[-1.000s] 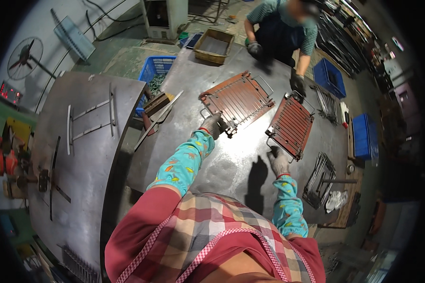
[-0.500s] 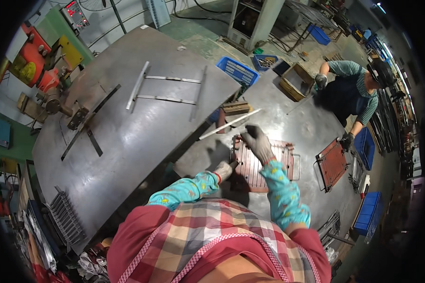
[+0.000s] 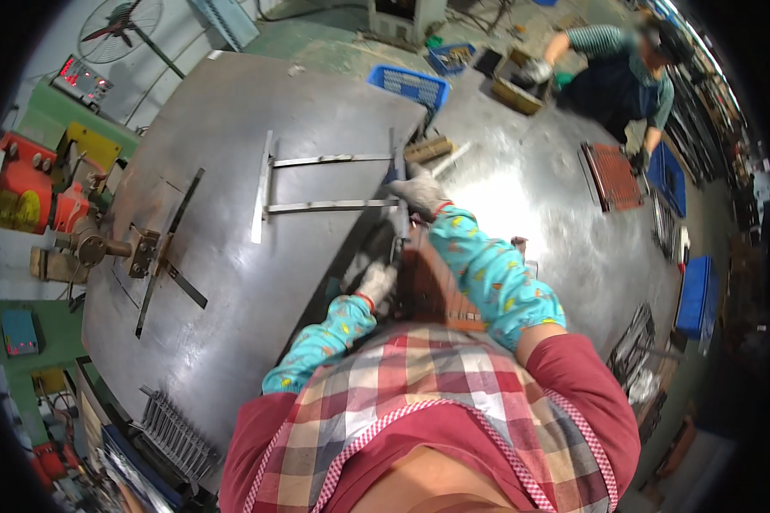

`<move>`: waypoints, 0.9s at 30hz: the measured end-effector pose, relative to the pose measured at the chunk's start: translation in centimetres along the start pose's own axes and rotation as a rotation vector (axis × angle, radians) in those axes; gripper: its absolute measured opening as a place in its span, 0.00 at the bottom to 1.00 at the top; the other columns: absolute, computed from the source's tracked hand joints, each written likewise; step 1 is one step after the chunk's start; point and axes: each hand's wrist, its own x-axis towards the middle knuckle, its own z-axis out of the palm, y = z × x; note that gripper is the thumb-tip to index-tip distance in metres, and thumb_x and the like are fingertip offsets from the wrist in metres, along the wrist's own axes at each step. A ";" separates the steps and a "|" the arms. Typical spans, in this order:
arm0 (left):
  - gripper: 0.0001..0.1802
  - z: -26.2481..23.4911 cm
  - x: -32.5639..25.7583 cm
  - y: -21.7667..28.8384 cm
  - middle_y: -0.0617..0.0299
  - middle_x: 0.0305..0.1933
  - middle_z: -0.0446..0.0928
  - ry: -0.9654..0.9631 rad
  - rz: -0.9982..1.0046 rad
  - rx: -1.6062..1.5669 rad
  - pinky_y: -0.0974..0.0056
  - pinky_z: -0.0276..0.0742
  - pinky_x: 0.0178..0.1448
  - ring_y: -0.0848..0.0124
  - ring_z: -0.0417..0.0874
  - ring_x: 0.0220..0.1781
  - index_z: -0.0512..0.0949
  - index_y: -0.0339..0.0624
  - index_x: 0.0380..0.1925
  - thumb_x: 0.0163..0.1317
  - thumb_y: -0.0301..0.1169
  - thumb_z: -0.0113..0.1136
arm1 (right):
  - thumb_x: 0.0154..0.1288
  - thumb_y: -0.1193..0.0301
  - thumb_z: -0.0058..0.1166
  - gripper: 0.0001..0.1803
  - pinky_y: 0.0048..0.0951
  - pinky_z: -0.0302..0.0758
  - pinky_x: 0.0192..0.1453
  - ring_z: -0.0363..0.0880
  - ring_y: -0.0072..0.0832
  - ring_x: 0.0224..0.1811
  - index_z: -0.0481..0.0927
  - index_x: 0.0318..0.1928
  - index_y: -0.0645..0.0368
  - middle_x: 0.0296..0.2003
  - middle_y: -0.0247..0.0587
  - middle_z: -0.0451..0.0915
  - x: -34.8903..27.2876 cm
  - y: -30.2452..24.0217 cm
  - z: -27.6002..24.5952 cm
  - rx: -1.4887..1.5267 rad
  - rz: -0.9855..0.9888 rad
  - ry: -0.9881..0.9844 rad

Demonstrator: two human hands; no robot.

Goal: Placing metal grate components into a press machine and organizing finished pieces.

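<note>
My right hand [image 3: 419,193], in a grey glove, is closed on the right-hand bar of a ladder-like metal frame [image 3: 329,206]. This frame has two long side bars and two crosspieces. Its right side reaches past the edge of the left table. My left hand [image 3: 378,284], also gloved, is low beside the left edge of a reddish-brown slatted metal plate [image 3: 436,286]. Blur and shadow hide its fingers. My right sleeve covers much of the plate.
The left steel table [image 3: 222,274] holds a dark crossed bar piece [image 3: 169,256] and a rack of metal rods [image 3: 177,434]. Wooden blocks [image 3: 428,150] and a pale strip [image 3: 451,160] lie ahead. At the far right, a co-worker [image 3: 612,77] touches another reddish plate [image 3: 612,177].
My right hand has moved from over the reddish plate to the metal frame, which now overhangs the table edge. My left hand has shifted left and down. The co-worker's hand has reached into the box.
</note>
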 end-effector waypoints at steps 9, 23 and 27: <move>0.29 -1.6 -1.7 5.5 0.47 0.46 0.77 -0.042 -0.169 -0.065 0.56 0.74 0.45 0.54 0.78 0.42 0.77 0.38 0.42 0.61 0.55 0.47 | 0.52 0.68 0.56 0.21 0.30 0.75 0.36 0.76 0.28 0.30 0.72 0.44 0.68 0.31 0.43 0.78 -18.6 15.5 -15.5 0.049 0.201 0.207; 0.45 -0.6 -6.4 11.5 0.39 0.54 0.73 0.130 -0.075 0.416 0.57 0.70 0.59 0.49 0.75 0.56 0.69 0.31 0.56 0.43 0.54 0.66 | 0.59 0.54 0.54 0.27 0.45 0.75 0.49 0.79 0.55 0.41 0.71 0.46 0.66 0.37 0.62 0.79 -21.1 21.3 -15.0 -0.629 0.380 0.252; 0.51 -1.3 -6.2 11.7 0.37 0.58 0.69 0.038 -0.106 0.279 0.57 0.68 0.63 0.49 0.71 0.61 0.63 0.27 0.59 0.41 0.53 0.68 | 0.62 0.55 0.50 0.25 0.50 0.74 0.48 0.79 0.55 0.41 0.70 0.47 0.66 0.36 0.63 0.79 -18.4 21.9 -14.4 -0.718 0.385 0.223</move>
